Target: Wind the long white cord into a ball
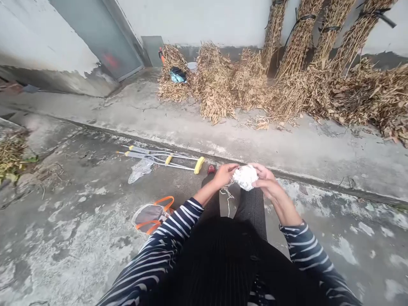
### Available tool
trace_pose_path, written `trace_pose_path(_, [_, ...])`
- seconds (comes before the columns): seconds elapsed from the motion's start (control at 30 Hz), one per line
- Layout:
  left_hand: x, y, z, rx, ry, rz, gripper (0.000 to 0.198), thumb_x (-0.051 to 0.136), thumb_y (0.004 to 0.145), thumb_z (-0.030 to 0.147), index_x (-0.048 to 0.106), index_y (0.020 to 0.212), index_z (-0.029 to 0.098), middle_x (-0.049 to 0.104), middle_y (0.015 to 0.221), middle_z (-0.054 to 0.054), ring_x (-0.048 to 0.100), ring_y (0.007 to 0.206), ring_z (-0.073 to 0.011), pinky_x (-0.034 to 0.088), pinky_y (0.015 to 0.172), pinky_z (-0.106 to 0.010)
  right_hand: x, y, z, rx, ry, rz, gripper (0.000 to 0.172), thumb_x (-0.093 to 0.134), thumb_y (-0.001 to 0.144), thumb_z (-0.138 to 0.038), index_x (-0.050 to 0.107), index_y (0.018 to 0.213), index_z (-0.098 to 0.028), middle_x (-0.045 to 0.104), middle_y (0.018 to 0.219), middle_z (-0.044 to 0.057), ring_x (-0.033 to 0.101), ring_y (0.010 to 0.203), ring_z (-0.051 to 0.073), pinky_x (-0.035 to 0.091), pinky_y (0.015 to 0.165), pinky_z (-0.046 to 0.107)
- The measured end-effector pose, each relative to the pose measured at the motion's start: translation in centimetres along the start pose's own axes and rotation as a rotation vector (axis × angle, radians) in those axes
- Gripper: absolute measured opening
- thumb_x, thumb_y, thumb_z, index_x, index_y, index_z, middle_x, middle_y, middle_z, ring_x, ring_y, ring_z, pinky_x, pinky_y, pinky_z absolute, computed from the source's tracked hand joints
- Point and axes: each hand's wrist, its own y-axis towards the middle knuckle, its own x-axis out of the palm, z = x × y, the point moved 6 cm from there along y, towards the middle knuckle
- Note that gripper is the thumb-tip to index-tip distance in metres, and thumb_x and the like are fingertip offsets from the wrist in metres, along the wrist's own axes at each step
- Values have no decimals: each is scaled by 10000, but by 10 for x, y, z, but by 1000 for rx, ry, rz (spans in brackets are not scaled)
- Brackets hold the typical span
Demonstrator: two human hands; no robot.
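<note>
A bundled white ball of yarn (246, 177) is held up in front of my knees. My right hand (266, 180) wraps around its right side, thumb at the front and fingers behind. At its left edge, my left hand (225, 175) has its fingers pinched together, seemingly on the yarn's loose strand. Loose off-white strands (227, 194) dangle below the left hand, between my legs. The exact grip of the left fingertips is too small to see clearly.
A pair of crutches (159, 157) with yellow pads lies on the concrete beside a clear plastic bag (140, 170). Nearer, a bag with orange handles (149, 216) stands at my left. Dried plant stalks (219, 80) are heaped along the wall.
</note>
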Motion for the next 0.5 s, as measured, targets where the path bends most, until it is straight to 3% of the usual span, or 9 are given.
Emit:
trace_pose_path(0.13, [12,32,21,8,-109,-6,229,754,729,252,781,901,103,795,909,-88,706,785,-197,562,765,-307,-11,11,-37,-90,81,58,632,822,525,-128,673,1128,-242,741,1089,29,689,938,215,556,771,306])
trace_pose_path(0.23, [23,50,41,37,-135,-43,210,772,716,262,767,852,102,783,853,-67,689,735,-172,562,727,-286,-15,13,-57,-126,125,78,641,802,521,-154,663,1141,-238,741,1137,53,700,1012,260,590,820,371])
trace_pose_path(0.37, [40,62,64,88,-106,-148,120,721,764,225,730,742,107,748,741,-41,688,700,-149,563,703,-255,-23,9,-76,-183,162,108,631,793,532,-165,657,1143,-243,729,1199,71,680,1147,311,616,877,447])
trace_pose_path(0.5, [51,66,70,60,-46,-237,157,618,798,120,657,646,113,671,583,-6,632,549,-102,518,592,-199,-26,8,-87,-236,94,145,591,791,555,-148,655,1122,-246,713,1242,67,668,1186,314,632,893,463])
